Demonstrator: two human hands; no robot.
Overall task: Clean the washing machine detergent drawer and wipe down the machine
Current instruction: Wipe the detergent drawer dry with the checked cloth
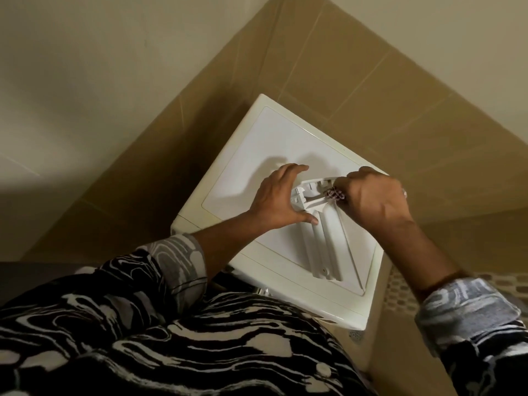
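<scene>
The white detergent drawer [325,238] lies on the flat white top of the washing machine [257,155], its long compartments running toward me. My left hand [278,200] grips the drawer's far left end, fingers curled over it and thumb along its side. My right hand [377,200] pinches a small dark patterned cloth [335,193] and presses it into the drawer's far end. Most of the cloth is hidden in my fist.
The machine stands in a corner between tan tiled walls [371,90]. A patterned floor strip [411,292] shows at the right. My black-and-white patterned clothing [143,338] fills the lower frame, close against the machine's front edge.
</scene>
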